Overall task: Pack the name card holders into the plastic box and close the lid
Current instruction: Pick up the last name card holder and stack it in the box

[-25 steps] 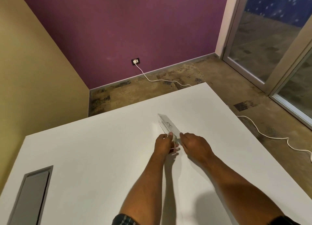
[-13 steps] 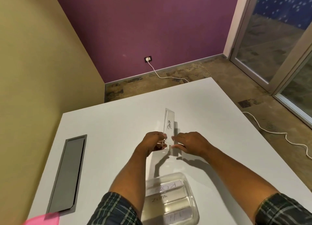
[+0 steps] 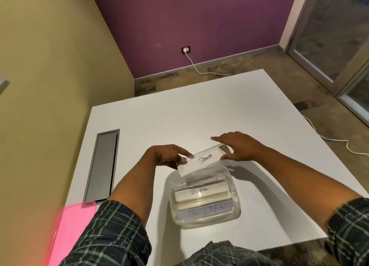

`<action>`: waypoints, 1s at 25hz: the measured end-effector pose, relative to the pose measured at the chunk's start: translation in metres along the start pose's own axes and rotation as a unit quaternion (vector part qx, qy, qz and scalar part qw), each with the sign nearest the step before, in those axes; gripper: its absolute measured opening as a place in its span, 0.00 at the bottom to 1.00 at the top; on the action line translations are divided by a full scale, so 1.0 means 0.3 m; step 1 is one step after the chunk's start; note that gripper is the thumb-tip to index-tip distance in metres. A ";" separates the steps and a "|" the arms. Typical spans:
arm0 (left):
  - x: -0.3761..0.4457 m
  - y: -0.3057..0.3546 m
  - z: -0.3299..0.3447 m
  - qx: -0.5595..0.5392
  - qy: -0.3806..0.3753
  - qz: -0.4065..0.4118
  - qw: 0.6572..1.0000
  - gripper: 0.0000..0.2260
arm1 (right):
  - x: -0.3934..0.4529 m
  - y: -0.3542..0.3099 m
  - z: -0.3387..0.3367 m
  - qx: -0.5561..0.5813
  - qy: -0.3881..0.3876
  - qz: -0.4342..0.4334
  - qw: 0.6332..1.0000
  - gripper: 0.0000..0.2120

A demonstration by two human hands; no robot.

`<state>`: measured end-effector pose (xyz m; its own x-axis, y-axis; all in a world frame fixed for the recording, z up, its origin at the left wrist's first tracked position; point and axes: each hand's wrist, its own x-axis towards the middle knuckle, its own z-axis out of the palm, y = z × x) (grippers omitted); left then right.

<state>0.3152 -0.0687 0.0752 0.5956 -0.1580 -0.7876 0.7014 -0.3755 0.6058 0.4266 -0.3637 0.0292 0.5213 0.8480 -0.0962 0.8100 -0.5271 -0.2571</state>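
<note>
A clear name card holder labelled PANDA hangs in the air just above the far rim of the clear plastic box. My left hand pinches its left end between thumb and fingers. My right hand holds its right end, thumb under and fingers stretched over the top. Inside the box lie several other holders, among them a ZEBRA card in the middle and a card reading BUTTER nearest me. The box is open, with no lid on it.
The white table carries a grey recessed cable panel at the left. A pink flat piece sits at the near left edge, partly under my sleeve. A white cable runs over the floor at the right.
Both hands have carried the PANDA holder from the middle of the table back toward me and turned it crosswise over the box. The view has tilted down, bringing the box into sight.
</note>
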 end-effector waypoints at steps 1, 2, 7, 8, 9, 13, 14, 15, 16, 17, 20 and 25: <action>-0.007 -0.018 0.002 0.010 -0.012 -0.005 1.000 0.18 | -0.008 -0.012 0.008 -0.002 -0.016 -0.012 1.000 0.36; -0.012 -0.035 0.004 0.023 -0.022 -0.009 0.999 0.18 | -0.016 -0.026 0.019 -0.002 -0.032 -0.024 0.999 0.35; 0.007 -0.108 -0.001 0.059 -0.062 -0.012 0.996 0.19 | -0.042 -0.104 0.071 0.008 -0.128 -0.079 0.989 0.37; 0.012 -0.120 0.003 0.070 -0.066 -0.012 0.995 0.19 | -0.043 -0.119 0.085 0.003 -0.139 -0.082 0.987 0.36; 0.016 -0.132 0.010 0.084 -0.063 -0.014 0.994 0.20 | -0.045 -0.131 0.098 -0.003 -0.145 -0.081 0.986 0.34; 0.023 -0.150 0.032 0.149 -0.032 -0.018 0.988 0.23 | -0.069 -0.155 0.148 -0.022 -0.142 -0.075 0.987 0.33; 0.024 -0.150 0.035 0.172 -0.025 -0.019 0.985 0.22 | -0.074 -0.158 0.157 -0.028 -0.136 -0.075 0.987 0.32; 0.025 -0.152 0.037 0.195 -0.019 -0.020 0.980 0.22 | -0.077 -0.162 0.165 -0.037 -0.129 -0.075 0.988 0.32; 0.027 -0.156 0.041 0.216 -0.012 -0.022 0.976 0.21 | -0.080 -0.164 0.172 -0.047 -0.121 -0.075 0.989 0.31; 0.032 -0.161 0.047 0.235 -0.003 -0.022 0.972 0.20 | -0.082 -0.166 0.179 -0.057 -0.111 -0.077 0.989 0.30; 0.054 -0.175 0.075 0.317 0.031 -0.008 0.948 0.18 | -0.076 -0.183 0.203 -0.089 -0.089 -0.094 0.988 0.27; 0.078 -0.194 0.126 0.473 0.060 -0.020 0.879 0.20 | -0.075 -0.208 0.254 -0.120 -0.117 -0.075 0.983 0.26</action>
<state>0.2736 -0.0850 0.0171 0.6546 -0.0503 -0.7543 0.1177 -0.9788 0.1674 0.3439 -0.3456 -0.0259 0.3378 0.8920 -0.3003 0.9277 -0.3695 -0.0540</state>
